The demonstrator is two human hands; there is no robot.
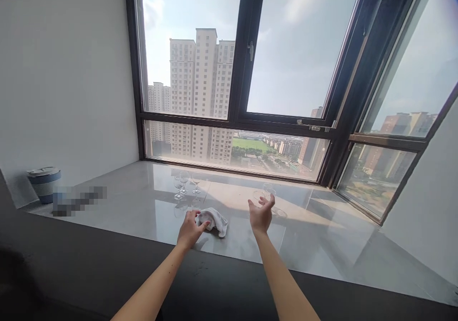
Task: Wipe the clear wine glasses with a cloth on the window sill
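Note:
My left hand (189, 229) is at the left edge of a crumpled white cloth (215, 220), near the front of the glossy window sill (243, 240). The thumb lies over the cloth and the fingers curl round its far side. To the right, my right hand (261, 216) is raised over the sill, thumb and fingers apart and bent. Just beyond its fingertips shows a clear glass (269, 187), partly hidden by the hand; no firm grip on it shows. Three small stemmed glasses stand together farther back: a left one (178, 186), a middle one (184, 180) and a right one (196, 182).
A blue and white lidded container (45, 183) stands at the sill's far left, with a blurred patch beside it. Dark-framed windows (236, 119) close off the back and right. The sill's front edge (150, 239) runs close to my wrists.

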